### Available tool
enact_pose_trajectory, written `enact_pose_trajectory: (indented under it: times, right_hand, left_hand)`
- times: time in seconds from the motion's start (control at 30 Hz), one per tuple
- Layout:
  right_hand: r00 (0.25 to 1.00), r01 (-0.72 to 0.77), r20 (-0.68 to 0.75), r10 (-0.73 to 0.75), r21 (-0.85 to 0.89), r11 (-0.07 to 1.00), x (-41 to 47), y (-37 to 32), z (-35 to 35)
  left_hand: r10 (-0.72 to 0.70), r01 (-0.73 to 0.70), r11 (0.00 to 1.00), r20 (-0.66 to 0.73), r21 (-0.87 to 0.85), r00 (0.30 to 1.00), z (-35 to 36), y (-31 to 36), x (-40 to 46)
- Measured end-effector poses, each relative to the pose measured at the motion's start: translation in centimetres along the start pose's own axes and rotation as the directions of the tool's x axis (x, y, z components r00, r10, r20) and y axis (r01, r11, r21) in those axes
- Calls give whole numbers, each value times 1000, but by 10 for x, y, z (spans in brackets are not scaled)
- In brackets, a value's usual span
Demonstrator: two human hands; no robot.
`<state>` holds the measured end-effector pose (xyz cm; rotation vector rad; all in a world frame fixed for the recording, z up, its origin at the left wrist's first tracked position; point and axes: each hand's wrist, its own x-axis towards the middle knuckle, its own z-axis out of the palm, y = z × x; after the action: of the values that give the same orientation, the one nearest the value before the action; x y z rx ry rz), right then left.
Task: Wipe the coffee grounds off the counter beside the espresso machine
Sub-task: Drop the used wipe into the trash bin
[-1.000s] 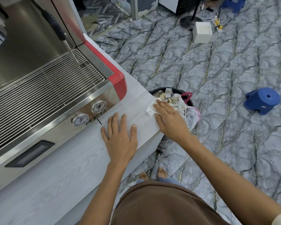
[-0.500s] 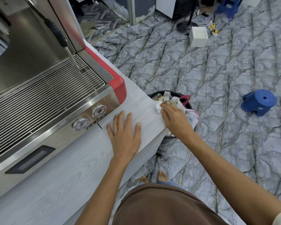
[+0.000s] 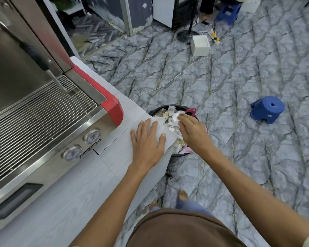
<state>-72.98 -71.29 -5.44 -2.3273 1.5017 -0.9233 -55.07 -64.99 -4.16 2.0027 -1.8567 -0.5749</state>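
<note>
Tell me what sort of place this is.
Probably a small café or coffee stall, maybe makeshift: a commercial espresso machine on a counter, a full waste bin beside it, plastic stools on the floor.

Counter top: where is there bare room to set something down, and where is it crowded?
Bare: the counter strip between the espresso machine front and the near edge, behind the left hand. Crowded: the far corner, with that hand and the right hand holding tissue over the bin.

The stainless-steel espresso machine with red corner trim [image 3: 43,111] stands at my left on the pale wood-grain counter [image 3: 64,207]. My left hand [image 3: 147,143] lies flat near the counter's end corner. Just past that corner, on the floor, sits the round black rubbish bin [image 3: 168,108], with my right hand [image 3: 194,132] and a crumpled white tissue [image 3: 175,117] above it. The blue plastic stool [image 3: 267,109] lies farther right, and the white square box [image 3: 201,45] lies beyond.
</note>
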Motion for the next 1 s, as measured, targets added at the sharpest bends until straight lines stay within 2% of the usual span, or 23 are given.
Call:
enact_pose_trajectory:
  times: [0.3, 0.7, 1.0]
  right_hand:
    - [998, 19, 57, -19, 3, 1000, 16, 68, -19]
    - [982, 56, 181, -59, 20, 998, 68, 177, -44]
    - [974, 70, 208, -85, 77, 995, 93, 215, -14]
  left_hand:
    - [35, -35, 999, -14, 10, 999, 35, 55, 54]
    - [-103, 104, 994, -33, 25, 994, 90, 117, 129]
    - [-216, 216, 976, -4, 12, 976, 139, 105, 175]
